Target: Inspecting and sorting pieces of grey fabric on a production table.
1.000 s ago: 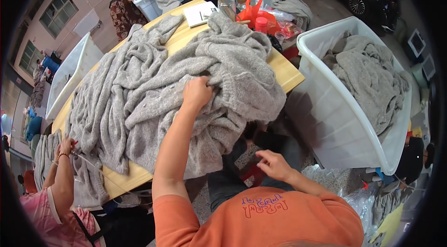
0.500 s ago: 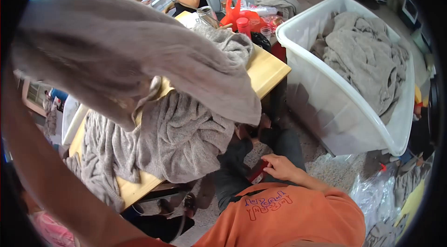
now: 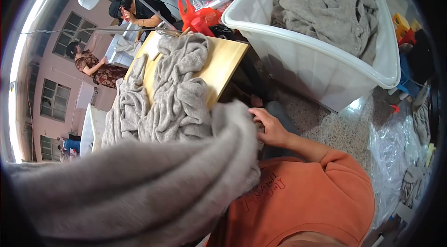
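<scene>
A grey-brown knit garment (image 3: 139, 186), smeared by motion, sweeps across the lower left and over part of my lap. It hides my left hand and forearm. My right hand (image 3: 272, 128) is beside the garment's right end, above my thigh. Its fingers are curled, the fingertips close to the fabric; whether they touch it, or what they hold, is hidden. Beyond the garment, more rumpled grey knitwear (image 3: 179, 102) lies heaped on the pale wooden table (image 3: 226, 60).
To the right stands a large white plastic tub (image 3: 321, 56) piled with grey knitwear (image 3: 326, 9). A red bag (image 3: 205, 11) and a red bottle (image 3: 201, 27) are behind the table. Clear plastic sheeting (image 3: 393, 163) lies at right. Two people (image 3: 151, 9) are farther back.
The garment has swung down from above the table toward my lap. My left arm, raised at the left before, is now out of sight. My right hand has risen toward the fabric; the view has turned.
</scene>
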